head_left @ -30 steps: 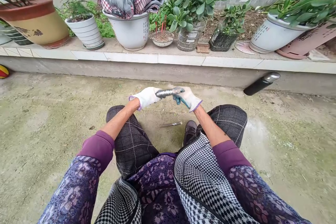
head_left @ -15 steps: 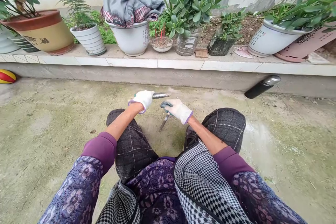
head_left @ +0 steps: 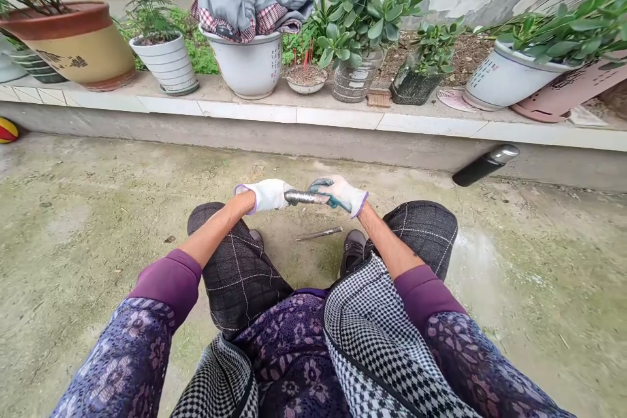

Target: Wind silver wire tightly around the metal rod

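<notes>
So the silvery ridged rod is gripped at 9 o'clock by the white-gloved left hand, white-and-teal-gloved right hand curled at 3 (can't tell if gripping), long axis roughly 9-to-3

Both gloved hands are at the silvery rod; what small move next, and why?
I'd probably secure the right hand on the silvery rod: the left hand grips one end and the right is at the other, but how firmly its fingers close is unclear.
</notes>
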Motion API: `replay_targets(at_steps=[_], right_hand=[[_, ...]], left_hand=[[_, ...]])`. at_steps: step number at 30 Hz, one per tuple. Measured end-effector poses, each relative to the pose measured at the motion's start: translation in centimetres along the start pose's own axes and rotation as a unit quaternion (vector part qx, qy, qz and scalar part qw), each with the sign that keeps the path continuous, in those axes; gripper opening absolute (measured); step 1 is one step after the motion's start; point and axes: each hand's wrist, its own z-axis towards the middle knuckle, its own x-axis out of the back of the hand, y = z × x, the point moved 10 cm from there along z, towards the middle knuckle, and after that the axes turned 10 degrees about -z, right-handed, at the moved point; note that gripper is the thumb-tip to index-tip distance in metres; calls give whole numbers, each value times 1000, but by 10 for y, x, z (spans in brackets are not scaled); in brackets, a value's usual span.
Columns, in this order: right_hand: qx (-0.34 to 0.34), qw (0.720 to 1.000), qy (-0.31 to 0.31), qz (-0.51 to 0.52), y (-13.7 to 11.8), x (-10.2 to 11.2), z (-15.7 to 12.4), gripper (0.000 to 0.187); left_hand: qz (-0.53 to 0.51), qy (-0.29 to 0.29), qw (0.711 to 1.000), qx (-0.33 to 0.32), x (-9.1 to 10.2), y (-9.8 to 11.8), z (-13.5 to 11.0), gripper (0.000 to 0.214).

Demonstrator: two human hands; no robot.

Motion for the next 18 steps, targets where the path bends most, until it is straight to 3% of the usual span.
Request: replay_targets(at_steps=[6, 12, 18], right_hand=[[62, 990, 2, 130, -26, 3, -8, 30], [111, 983, 4, 146, -39, 7, -16, 43], [115, 983, 47, 134, -34, 16, -15, 37]], left_hand=[[-190, 22, 980, 45, 19, -6, -9, 35], [-261, 69, 962, 46, 35, -2, -9, 32], [-413, 147, 899, -4, 63, -4, -14, 36]])
